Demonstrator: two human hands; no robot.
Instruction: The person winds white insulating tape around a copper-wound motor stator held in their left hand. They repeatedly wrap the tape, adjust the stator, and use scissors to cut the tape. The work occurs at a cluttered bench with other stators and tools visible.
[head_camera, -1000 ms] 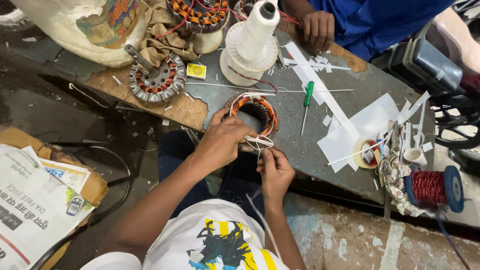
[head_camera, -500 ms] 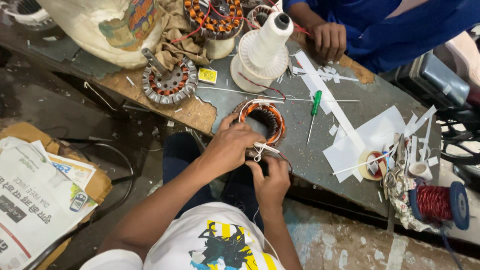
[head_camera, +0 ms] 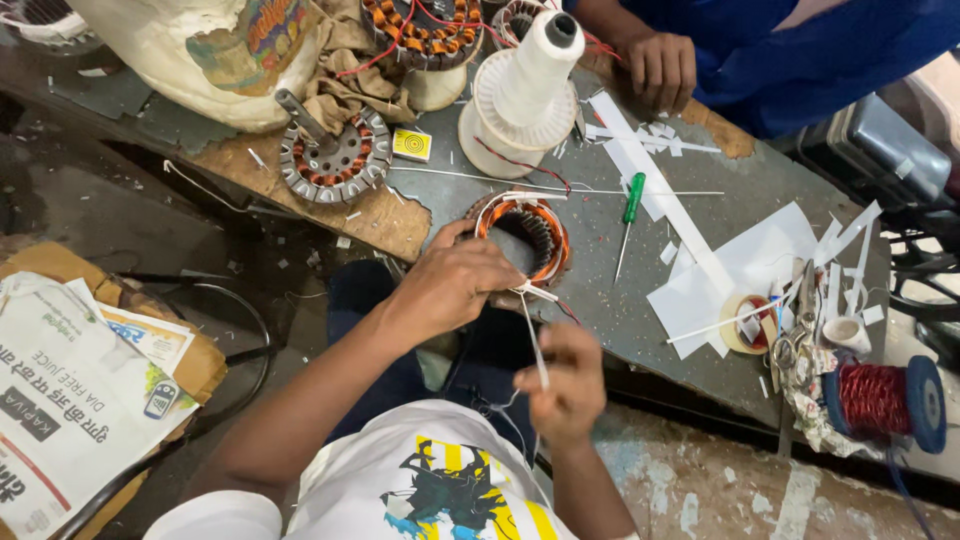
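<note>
A folded newspaper [head_camera: 70,400] is lying at nine o'clock. The left hand [head_camera: 455,285] is clamping the orange-wound stator [head_camera: 520,235] at the tabletop [head_camera: 620,300] edge. Since a moment ago, the right hand [head_camera: 570,385] has been drawing back toward six o'clock, pinching the white strip [head_camera: 535,340] taut, tightening the tie. A red wire spool [head_camera: 885,400] is sitting at three o'clock.

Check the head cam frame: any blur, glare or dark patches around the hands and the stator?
Head view: even, soft light, no hard glare. The left hand and the stator are sharp; the right hand and the white strip are slightly motion-blurred. Deep shadow under the table edge at left; the wide lens bends the edges.
</note>
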